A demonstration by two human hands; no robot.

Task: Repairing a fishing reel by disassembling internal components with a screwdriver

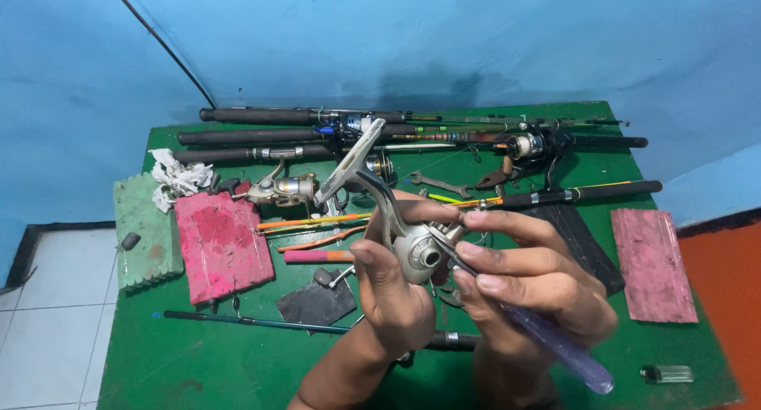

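My left hand (390, 287) grips a silver fishing reel body (414, 252), held up over the green table (198, 362); the reel's foot (351, 160) sticks up and to the left. My right hand (527, 279) holds a screwdriver with a translucent purple handle (559, 345), its shaft tip set against the reel's side. The right fingers also rest on the reel's upper edge. Both hands meet in the middle of the view, above the table's front half.
Several dark fishing rods (301, 134) lie along the far edge. A second reel (281, 190), a wrench (441, 186), floats, pink foam pads (223, 244) (654, 263), a green foam block (144, 234), crumpled tissue (177, 177), a lighter (667, 373) and a thin rod (254, 322) lie around.
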